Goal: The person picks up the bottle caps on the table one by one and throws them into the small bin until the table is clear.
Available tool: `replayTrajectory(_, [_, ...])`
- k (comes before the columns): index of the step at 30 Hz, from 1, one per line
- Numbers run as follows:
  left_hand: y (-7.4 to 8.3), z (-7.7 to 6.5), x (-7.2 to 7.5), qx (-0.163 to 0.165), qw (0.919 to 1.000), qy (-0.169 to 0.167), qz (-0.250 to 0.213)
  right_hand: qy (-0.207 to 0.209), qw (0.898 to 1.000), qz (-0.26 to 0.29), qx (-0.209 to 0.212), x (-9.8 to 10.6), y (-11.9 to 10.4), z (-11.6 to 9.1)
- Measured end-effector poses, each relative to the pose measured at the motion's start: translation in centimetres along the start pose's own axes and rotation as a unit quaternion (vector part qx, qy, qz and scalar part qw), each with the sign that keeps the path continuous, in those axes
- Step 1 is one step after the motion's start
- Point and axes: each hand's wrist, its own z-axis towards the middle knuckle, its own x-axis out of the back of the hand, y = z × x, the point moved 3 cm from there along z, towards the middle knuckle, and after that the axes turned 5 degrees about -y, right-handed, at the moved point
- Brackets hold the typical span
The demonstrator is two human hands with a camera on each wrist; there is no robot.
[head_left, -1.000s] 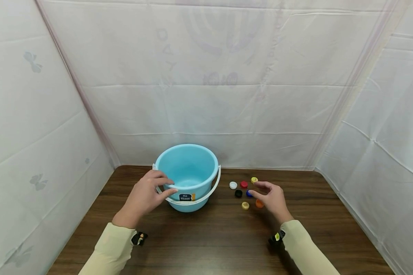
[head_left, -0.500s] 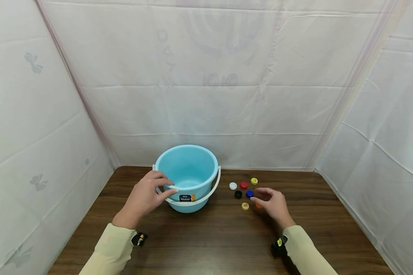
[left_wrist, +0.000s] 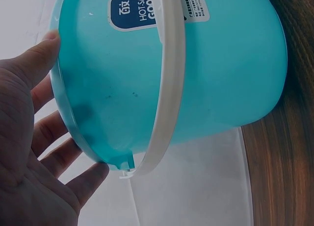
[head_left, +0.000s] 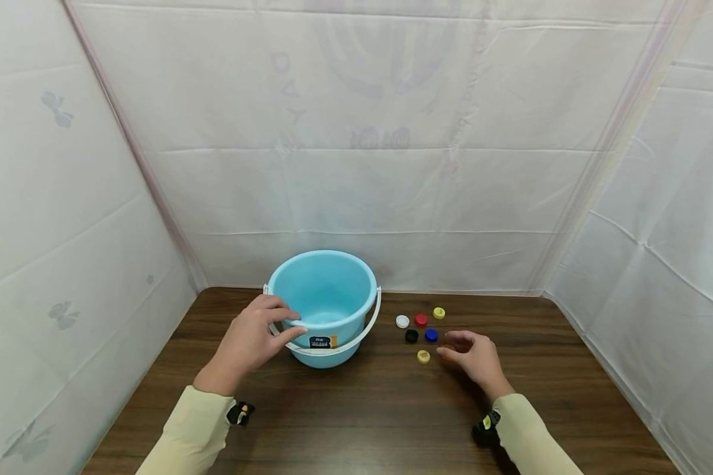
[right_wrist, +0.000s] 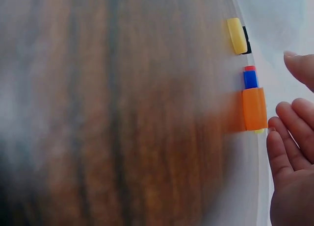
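Observation:
A light blue bucket (head_left: 327, 359) with a white handle stands upright at the back of the table. My left hand (head_left: 251, 335) grips its near-left rim, thumb on the outer side and fingers over the inside. In the left wrist view the thumb (left_wrist: 43, 54) lies at the bucket's rim. My right hand (head_left: 476, 359) hovers just over an orange bottle cap (right_wrist: 254, 109), largely hidden under it in the head view. Thumb and fingers stand apart there, with nothing between them.
Left of my right hand lie a blue cap (head_left: 431, 335), a black cap (head_left: 412, 336), a red cap (head_left: 421, 320), a white cap (head_left: 402, 321), a yellow cap (head_left: 439, 313) and a gold cap (head_left: 424, 356). White sheeting (head_left: 356, 191) surrounds the wooden table (head_left: 356, 422) behind and at both sides.
My right hand has drawn back from the blue cap, moving slightly right and nearer to me, and now covers most of the orange cap. The left hand and the bucket stay put.

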Motion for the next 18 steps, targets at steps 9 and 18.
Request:
replayTrajectory(9, [0.04, 0.06, -0.03, -0.004, 1.0, 0.002, 0.002, -0.003, 1.0, -0.021, 0.0, 0.01, 0.41, -0.04])
replayTrajectory(18, [0.09, 0.06, -0.01, -0.002, 1.0, 0.001, 0.005, -0.022, 0.999, -0.027, -0.008, 0.06, 0.78, -0.12])
